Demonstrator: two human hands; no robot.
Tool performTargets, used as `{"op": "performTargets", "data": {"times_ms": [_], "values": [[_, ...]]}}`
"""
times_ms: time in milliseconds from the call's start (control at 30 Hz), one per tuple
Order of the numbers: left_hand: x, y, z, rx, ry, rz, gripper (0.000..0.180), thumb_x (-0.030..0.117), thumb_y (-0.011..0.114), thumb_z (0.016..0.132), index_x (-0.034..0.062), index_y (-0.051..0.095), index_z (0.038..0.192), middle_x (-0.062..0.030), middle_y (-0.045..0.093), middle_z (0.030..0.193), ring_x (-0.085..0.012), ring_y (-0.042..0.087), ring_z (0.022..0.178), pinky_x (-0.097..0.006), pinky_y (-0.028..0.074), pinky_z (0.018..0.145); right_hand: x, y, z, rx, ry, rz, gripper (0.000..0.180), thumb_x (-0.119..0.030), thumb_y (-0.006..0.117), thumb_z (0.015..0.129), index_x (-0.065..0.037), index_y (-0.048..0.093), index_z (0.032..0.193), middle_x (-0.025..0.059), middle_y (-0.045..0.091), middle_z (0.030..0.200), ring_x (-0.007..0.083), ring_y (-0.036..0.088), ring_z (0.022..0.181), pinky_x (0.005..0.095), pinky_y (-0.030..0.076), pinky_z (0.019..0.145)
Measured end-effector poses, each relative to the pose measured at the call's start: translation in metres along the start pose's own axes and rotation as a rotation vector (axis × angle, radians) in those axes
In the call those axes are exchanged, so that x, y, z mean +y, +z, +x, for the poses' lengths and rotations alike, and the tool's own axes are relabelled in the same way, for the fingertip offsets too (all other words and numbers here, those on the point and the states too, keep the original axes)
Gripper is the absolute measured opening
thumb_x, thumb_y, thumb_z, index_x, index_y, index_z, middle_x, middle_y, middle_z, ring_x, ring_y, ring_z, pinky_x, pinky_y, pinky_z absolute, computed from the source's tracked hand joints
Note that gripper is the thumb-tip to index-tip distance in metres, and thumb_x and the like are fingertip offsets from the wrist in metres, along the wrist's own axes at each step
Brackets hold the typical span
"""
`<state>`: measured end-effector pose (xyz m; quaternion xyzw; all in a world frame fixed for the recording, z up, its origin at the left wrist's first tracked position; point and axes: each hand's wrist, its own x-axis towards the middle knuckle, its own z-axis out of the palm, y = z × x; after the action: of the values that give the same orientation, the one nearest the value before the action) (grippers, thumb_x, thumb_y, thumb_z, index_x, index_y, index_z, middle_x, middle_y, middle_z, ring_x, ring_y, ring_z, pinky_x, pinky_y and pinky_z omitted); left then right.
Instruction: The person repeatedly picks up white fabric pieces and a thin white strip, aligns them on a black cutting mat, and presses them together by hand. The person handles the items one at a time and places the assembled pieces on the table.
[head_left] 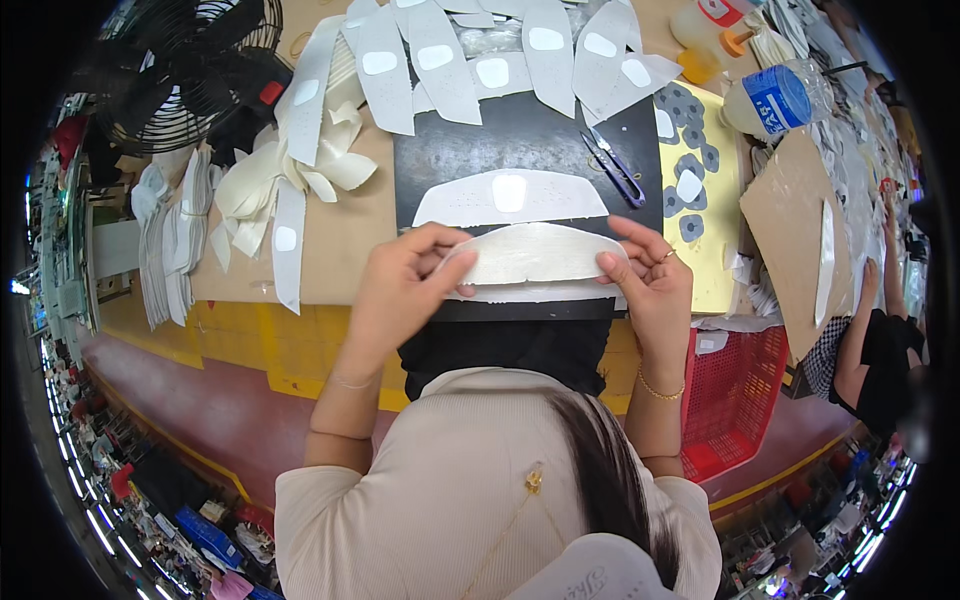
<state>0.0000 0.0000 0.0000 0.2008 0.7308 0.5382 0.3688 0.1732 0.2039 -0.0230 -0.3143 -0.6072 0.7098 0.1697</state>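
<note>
My left hand [408, 282] pinches one end of a cream, curved cut piece [530, 254] between thumb and fingers. The other end is gripped by my right hand [650, 275], so the piece stretches level between them near the front of the black mat [480, 145]. Below its lower edge shows a strip of another pale piece [545, 293], mostly hidden. Just beyond lies a light grey curved panel [450, 200] with a white patch [509, 193] at its middle. Purple-handled thread snips [622, 177] rest on the mat, to the far right of the panel.
Several grey panels [437, 80] with white patches fan along the mat's far edge. Cream pieces [265, 195] pile at left, near a black fan [180, 70]. At right are a yellow sheet [715, 250] with grey cutouts, a blue-labelled jar [775, 100] and a red basket [735, 400].
</note>
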Motion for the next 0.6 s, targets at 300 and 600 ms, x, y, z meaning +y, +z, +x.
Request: {"op": "performTargets", "data": {"times_ms": [300, 600], "values": [[-0.005, -0.023, 0.036, 0.123, -0.199, -0.034, 0.022, 0.019, 0.071, 0.092, -0.0029, 0.068, 0.094, -0.0048, 0.066, 0.071, -0.0113, 0.066, 0.056, -0.019, 0.045, 0.05, -0.012, 0.011, 0.043, 0.111, 0.158, -0.358, 0.022, -0.011, 0.077, 0.086, 0.006, 0.07, 0.097, 0.0068, 0.07, 0.077, 0.0091, 0.067, 0.066, 0.0199, 0.054, 0.061], [-0.025, -0.03, 0.061, 0.127, -0.237, 0.134, 0.027, 0.024, 0.075, 0.089, -0.001, 0.068, 0.082, -0.0036, 0.064, 0.066, -0.0095, 0.063, 0.049, -0.018, 0.042, 0.044, -0.008, 0.017, 0.066, 0.073, 0.071, -0.75, 0.027, -0.022, 0.077, 0.086, 0.004, 0.071, 0.091, 0.0032, 0.067, 0.071, 0.0078, 0.058, 0.058, 0.0224, 0.047, 0.054]]}}
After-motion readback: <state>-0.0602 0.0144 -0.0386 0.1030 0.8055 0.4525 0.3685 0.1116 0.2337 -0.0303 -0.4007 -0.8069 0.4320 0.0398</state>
